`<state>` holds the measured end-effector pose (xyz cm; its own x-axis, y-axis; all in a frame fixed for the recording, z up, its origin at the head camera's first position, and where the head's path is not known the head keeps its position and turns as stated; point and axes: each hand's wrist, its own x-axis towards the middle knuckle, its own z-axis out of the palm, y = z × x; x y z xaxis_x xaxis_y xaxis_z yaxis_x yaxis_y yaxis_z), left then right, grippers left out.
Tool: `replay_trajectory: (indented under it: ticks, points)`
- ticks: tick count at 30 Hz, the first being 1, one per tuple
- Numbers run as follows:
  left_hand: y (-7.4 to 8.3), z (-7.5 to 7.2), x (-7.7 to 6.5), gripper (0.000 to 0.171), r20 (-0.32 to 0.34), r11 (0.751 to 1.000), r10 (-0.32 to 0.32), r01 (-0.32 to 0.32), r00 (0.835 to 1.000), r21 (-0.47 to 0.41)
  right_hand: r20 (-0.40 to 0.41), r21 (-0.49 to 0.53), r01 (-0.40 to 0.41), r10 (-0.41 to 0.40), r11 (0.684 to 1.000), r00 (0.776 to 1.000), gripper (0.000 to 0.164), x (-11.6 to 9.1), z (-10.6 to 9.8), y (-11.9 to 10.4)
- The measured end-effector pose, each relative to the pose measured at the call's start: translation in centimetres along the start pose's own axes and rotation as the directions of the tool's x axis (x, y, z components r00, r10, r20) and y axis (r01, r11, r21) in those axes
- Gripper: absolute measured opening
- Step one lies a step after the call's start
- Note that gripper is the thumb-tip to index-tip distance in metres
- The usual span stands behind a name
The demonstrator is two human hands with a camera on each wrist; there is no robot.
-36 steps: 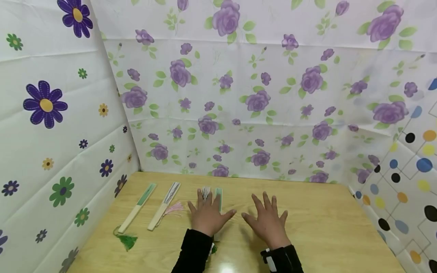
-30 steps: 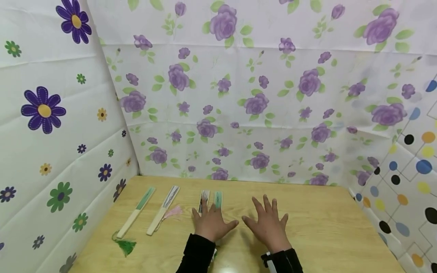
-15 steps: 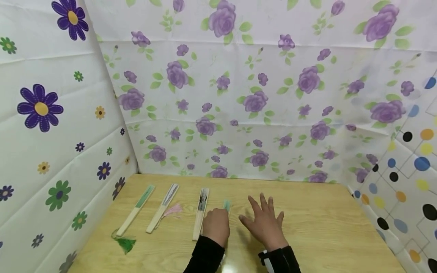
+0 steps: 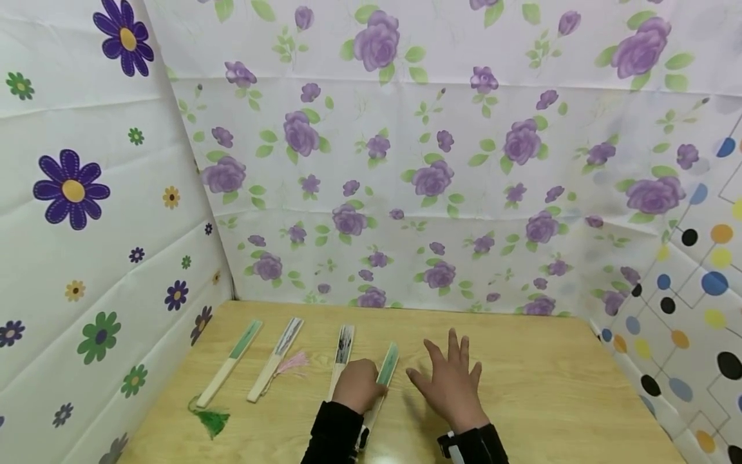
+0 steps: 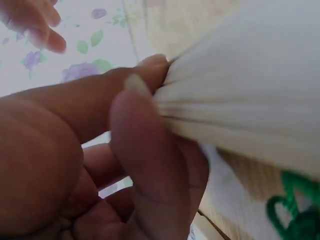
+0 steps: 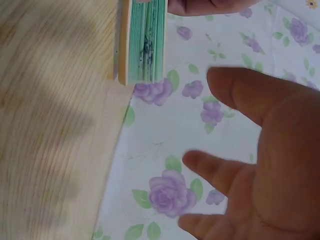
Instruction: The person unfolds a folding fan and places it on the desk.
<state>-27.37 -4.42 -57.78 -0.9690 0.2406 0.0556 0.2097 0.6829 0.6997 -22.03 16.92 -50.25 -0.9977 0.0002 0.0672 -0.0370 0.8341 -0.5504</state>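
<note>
In the head view my left hand pinches a folded hand fan with a green upper half, held at a slant over the table. The left wrist view shows thumb and fingers on the pale ribs of this fan, beside a green cord. My right hand hovers to the right of it, fingers spread, touching nothing. In the right wrist view the green pleats of the fan stand apart from that hand. Another folded fan, with dark print, lies partly hidden behind my left hand.
Two more folded fans lie slanted at the left of the wooden table: a green one with a green tassel, and a grey-printed one with a pink tassel. Patterned cloth walls enclose the table.
From resting spread over the two middle fans, my left hand has curled round the green one and tilted it off its place to the right. The right hand stays nearly still.
</note>
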Motion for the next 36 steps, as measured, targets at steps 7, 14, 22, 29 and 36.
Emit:
replay_trajectory:
  ticks: [7,14,22,29,36]
  points:
    - [4.7,-5.1,-2.1,0.028,0.195,0.921,0.017,0.06,0.981,-0.386,-0.037,0.096,-0.011,0.015,0.995,0.999,0.073,0.3,-0.3,-0.6]
    - [6.0,-5.6,-1.9,0.02,0.282,0.81,0.098,0.088,0.955,-0.579,-0.001,0.296,-0.002,0.002,0.955,1.0,0.066,0.4,-0.3,-0.9]
    - [6.5,-5.8,-1.9,0.027,0.319,0.748,0.038,0.185,0.947,-0.638,0.091,0.445,-0.013,-0.03,0.895,0.995,0.051,0.4,-0.9,-0.8]
    - [6.6,-5.6,-1.7,0.025,0.32,0.738,0.024,0.199,0.947,-0.645,0.166,0.573,-0.07,-0.032,0.817,0.986,0.041,0.6,-0.8,-0.9]
    - [6.5,-5.5,-1.7,0.016,0.339,0.734,0.034,0.207,0.94,-0.647,0.16,0.612,-0.082,-0.021,0.787,0.987,0.04,0.6,-0.6,-0.8]
